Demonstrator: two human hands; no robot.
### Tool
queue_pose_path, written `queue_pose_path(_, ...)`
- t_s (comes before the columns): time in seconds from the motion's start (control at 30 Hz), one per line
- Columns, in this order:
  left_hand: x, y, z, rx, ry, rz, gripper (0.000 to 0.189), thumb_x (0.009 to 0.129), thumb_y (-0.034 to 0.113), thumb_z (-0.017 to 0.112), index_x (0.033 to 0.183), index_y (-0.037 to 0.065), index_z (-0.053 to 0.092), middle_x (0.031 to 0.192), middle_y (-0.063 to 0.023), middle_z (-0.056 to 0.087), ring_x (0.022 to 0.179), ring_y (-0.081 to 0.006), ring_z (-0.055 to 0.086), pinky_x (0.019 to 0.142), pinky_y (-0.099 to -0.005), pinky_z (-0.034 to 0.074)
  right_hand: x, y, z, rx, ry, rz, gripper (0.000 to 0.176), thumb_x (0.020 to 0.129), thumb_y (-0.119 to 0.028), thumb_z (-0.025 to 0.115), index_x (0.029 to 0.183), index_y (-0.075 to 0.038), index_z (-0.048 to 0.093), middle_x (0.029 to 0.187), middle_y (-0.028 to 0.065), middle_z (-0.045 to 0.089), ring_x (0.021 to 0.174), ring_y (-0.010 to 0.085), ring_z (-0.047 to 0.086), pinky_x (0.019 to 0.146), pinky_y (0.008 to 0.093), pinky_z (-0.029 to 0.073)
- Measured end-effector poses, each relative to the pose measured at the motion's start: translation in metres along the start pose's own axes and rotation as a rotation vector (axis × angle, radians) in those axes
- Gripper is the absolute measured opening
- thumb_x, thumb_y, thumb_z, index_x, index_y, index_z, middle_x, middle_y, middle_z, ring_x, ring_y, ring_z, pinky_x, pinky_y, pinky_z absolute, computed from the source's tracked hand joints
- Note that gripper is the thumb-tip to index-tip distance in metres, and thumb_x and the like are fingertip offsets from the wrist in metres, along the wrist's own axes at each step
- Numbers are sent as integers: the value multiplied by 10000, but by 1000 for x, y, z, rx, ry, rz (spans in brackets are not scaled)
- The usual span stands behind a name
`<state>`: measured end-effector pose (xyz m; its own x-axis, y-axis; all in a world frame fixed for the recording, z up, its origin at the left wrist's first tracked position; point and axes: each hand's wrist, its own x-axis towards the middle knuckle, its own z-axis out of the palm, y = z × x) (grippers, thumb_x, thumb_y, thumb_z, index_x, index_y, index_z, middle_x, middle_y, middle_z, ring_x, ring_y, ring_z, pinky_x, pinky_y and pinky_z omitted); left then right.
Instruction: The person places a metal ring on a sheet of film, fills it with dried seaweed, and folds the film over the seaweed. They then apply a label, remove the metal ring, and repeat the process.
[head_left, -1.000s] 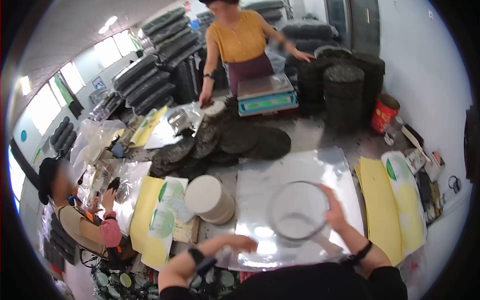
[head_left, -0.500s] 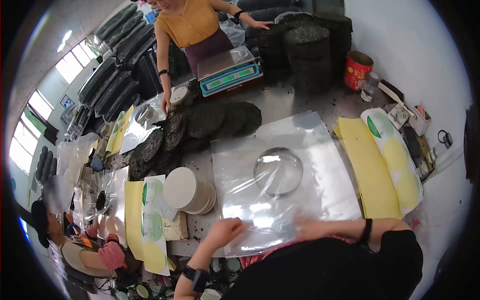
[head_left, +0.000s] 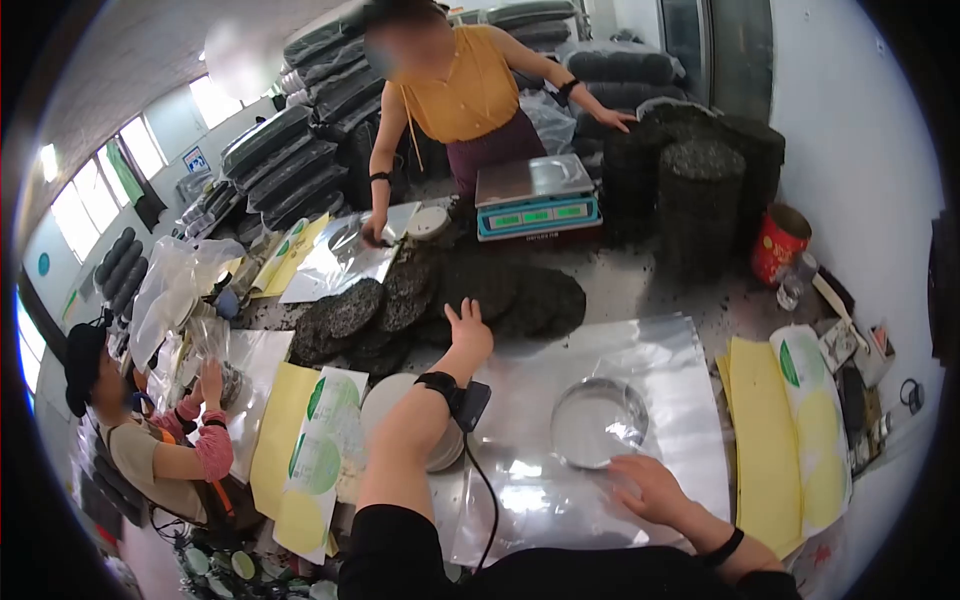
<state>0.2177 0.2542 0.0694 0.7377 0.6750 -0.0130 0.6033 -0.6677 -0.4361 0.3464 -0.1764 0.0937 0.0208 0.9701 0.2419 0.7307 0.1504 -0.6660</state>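
Observation:
My left hand reaches out over the near edge of a heap of dark, flaky round cakes that look like dried seaweed; its fingers are apart and it holds nothing. A metal ring lies on a stack of clear plastic sheets in front of me. My right hand is open over the sheets, fingertips right at the ring's near rim. Below my left forearm, a pile of round pale discs is partly hidden.
A digital scale stands at the back, left of tall dark cake stacks. Yellow sheets lie at right, near a red tin. One co-worker stands across the table; another works at left.
My left hand has moved forward from the sheets' near edge to the dark cakes. My right hand has come to the ring. The whole view has shifted, and the co-worker at left has raised hands.

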Motion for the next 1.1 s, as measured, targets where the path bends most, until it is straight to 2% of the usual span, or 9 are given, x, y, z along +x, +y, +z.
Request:
queue_pose_path(0.1,18,-12,-6,-20,-45,-21,362,882,193,491,1167,43,657,1432,-139,420,1339,-264,355,1061,-728,85,-4,15,-21,-80,-32,-24,371,775,-171,667,1132,-78,628,1167,122,617,1107,309,557,970,407,425)
queue_pose_path(0.2,13,-26,-32,41,440,-74,317,894,178,490,1110,24,663,1361,-101,484,1306,-222,394,1076,-700,124,11,46,-31,-39,66,15,382,768,-163,672,1137,-76,625,1161,125,621,1093,315,566,972,414,424)
queue_pose_path(0.4,-98,20,-119,-278,679,431,347,881,175,533,1197,34,566,1291,-64,539,1271,-173,458,1114,-588,192,139,5,-67,-512,285,-147,1019,618,-243,816,1433,11,260,1495,209,256,1403,387,225,1135,557,182)
queue_pose_path(0.53,-183,12,-127,-346,581,461,431,878,178,566,1278,26,518,1415,-111,452,1346,-274,388,1134,-542,187,176,52,-21,-382,299,-380,668,606,28,671,1258,-67,564,1286,131,565,1229,298,512,1055,474,368)
queue_pose_path(0.63,-238,-23,-71,-472,499,-187,501,896,218,568,1357,54,459,1472,-181,361,1379,-360,311,1122,-577,181,153,46,-13,-175,527,-263,568,577,113,553,1099,-78,668,1102,94,666,1087,279,610,969,409,453)
queue_pose_path(0.67,-255,-29,-56,-469,415,-369,500,906,227,561,1365,60,451,1482,-194,339,1384,-368,297,1120,-582,181,143,56,-8,74,564,-98,458,668,99,559,1083,-60,668,1083,100,668,1064,265,619,926,349,467)
queue_pose_path(0.73,-272,-28,-34,-627,290,-219,539,889,245,593,1378,76,444,1482,-193,338,1380,-378,298,1112,-563,223,132,71,-12,426,622,476,213,877,-78,620,1071,5,654,1073,91,666,1023,205,620,879,287,451)
queue_pose_path(0.97,-276,-80,-74,-886,-57,103,527,846,158,627,1345,62,487,1441,-190,410,1355,-358,355,1098,-441,327,80,86,-53,1533,833,378,370,855,-38,630,1219,-22,564,1167,96,624,1080,235,599,954,384,489)
queue_pose_path(1.1,-254,-60,-76,-844,444,-119,390,852,9,560,1241,18,576,1236,-193,597,1174,-356,556,979,-400,466,29,117,-70,1609,986,454,360,828,-12,640,1181,-50,581,1123,85,638,1054,242,612,951,386,497)
